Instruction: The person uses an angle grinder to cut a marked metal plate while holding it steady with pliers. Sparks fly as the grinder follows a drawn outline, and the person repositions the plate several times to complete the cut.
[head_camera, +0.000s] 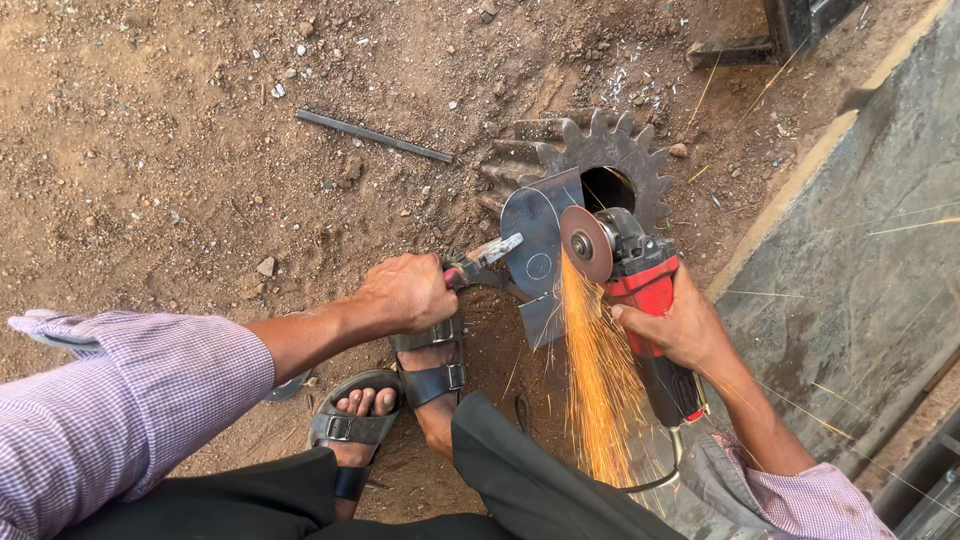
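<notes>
At centre frame the left hand (405, 292) is closed around the handles of a pair of pliers (480, 260), whose tip clamps the left edge of a flat metal plate (535, 245); the plate stands on edge at centre, leaning against a large toothed gear (600, 150) that lies on the dirt ground (150, 150) at upper centre; a scribed circle shows on the plate's face; the right hand (680, 325), right of centre, is wrapped tight around the red body of an angle grinder (645, 290); the grinder's disc (586, 243) meets the plate's right edge, and a stream of orange sparks (600, 380) falls from the contact toward the lower centre; two sandalled feet (400, 400) rest on the ground below the left hand; a thin dark metal rod (372, 135) lies loose on the dirt at upper centre-left, well apart from the gear; a grey slab (860, 270) runs along the right side of the frame.
</notes>
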